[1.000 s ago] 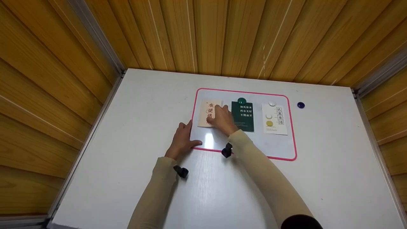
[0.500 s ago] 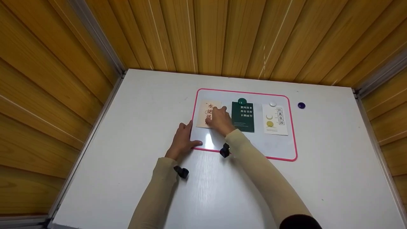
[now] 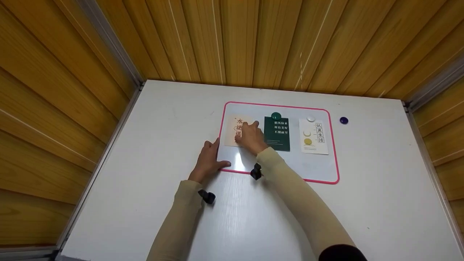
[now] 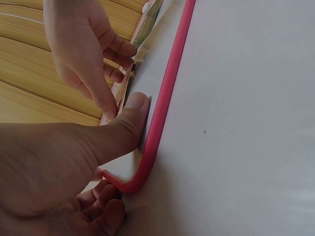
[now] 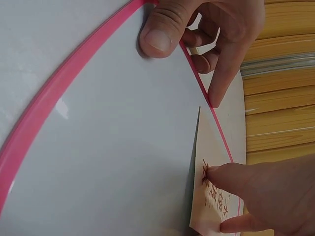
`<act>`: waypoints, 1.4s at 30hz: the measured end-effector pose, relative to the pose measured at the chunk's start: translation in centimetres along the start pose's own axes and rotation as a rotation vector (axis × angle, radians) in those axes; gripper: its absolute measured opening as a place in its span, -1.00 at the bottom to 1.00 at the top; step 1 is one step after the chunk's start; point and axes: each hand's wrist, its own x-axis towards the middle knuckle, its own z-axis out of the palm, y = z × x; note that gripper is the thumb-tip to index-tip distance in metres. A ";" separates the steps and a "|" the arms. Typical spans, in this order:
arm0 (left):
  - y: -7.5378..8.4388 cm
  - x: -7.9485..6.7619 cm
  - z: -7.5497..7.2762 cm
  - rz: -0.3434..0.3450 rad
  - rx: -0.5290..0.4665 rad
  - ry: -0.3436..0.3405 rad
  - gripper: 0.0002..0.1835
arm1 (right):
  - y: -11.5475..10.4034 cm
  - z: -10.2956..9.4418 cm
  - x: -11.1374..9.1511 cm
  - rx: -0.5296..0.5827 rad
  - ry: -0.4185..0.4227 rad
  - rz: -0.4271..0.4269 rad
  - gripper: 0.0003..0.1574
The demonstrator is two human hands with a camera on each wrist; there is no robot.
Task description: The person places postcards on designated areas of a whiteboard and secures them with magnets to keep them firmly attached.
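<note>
A white magnetic board [image 3: 282, 163] with a pink rim lies flat on the table. My left hand [image 3: 207, 162] holds its near left corner, thumb over the face and fingers at the rim; the left wrist view shows the thumb [image 4: 129, 115]. On the board's left part lies a cream card [image 3: 232, 131] with red-brown writing. My right hand [image 3: 253, 138] touches that card's face with spread fingertips; one corner of the card [image 5: 201, 206] stands slightly off the board. A green card [image 3: 277, 139] under a green magnet [image 3: 276, 116] is beside the right hand.
A white card [image 3: 310, 143] with a white magnet [image 3: 310, 119] at its top is on the board's right. A dark blue magnet [image 3: 343, 120] lies on the white table [image 3: 380, 163], right of the board. Wood-patterned walls [image 3: 239, 43] enclose the table's back and sides.
My right hand and the cream card have shifted slightly left across the board, then stayed nearly still. The left hand keeps its place at the corner.
</note>
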 end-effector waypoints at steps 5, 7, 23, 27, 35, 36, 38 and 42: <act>0.1 0.0 0.0 -0.007 -0.011 0.002 0.19 | 0.1 0.0 0.0 -0.023 0.002 0.008 -0.33; 0.2 0.0 0.0 -0.009 -0.010 0.001 0.19 | 0.1 0.0 0.1 -0.023 -0.001 0.009 -0.33; -0.2 0.2 0.2 0.007 -0.003 -0.012 0.20 | 0.6 0.0 0.3 0.010 0.003 0.029 -0.28; -0.3 0.2 0.1 0.006 -0.002 -0.016 0.18 | 0.8 -0.3 0.2 0.019 0.004 0.025 -0.25; -0.4 0.1 0.0 0.011 0.002 -0.017 0.19 | 1.2 -0.7 0.1 0.036 0.013 -0.002 -0.23; -0.4 0.1 0.0 0.009 0.003 -0.018 0.19 | 1.2 -0.7 0.2 0.036 0.017 -0.008 -0.24; -0.4 0.1 0.0 0.009 0.003 -0.015 0.19 | 1.4 -0.8 0.3 0.033 0.036 -0.028 -0.28; -0.3 0.1 0.0 0.020 0.004 -0.008 0.19 | 1.7 -1.2 0.7 0.013 0.121 -0.089 -0.42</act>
